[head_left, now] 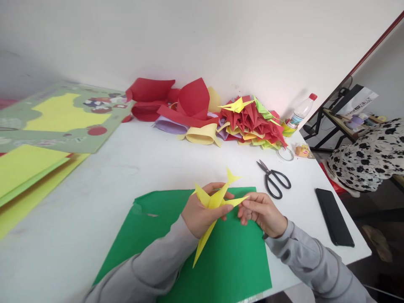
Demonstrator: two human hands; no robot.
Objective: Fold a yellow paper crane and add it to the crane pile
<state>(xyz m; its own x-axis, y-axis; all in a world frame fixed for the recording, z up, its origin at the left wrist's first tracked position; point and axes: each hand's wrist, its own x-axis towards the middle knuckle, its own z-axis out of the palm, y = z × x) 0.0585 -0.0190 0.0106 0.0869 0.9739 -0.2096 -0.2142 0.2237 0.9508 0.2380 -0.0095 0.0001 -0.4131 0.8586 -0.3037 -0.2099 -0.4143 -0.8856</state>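
A yellow folded-paper figure point(216, 199) with several pointed arms is held above a green sheet point(233, 261) on the white table. My left hand point(199, 212) is closed round its middle, the thumb lying along one arm and the other fingers partly hidden behind the paper. With thumb and forefinger, my right hand point(260, 211) pinches the tip of the arm that points right. One long point of the figure hangs down toward me, and a forked end sticks up at the far side.
Black-handled scissors point(273, 179) and a black phone point(334, 216) lie at the right. Behind are folded red paper figures point(249, 120), rolled paper pieces point(192, 101), a bottle point(301, 111) and a tape ring point(285, 154). Yellow sheets point(31, 170) lie left. A person in flowered cloth point(369, 153) is at far right.
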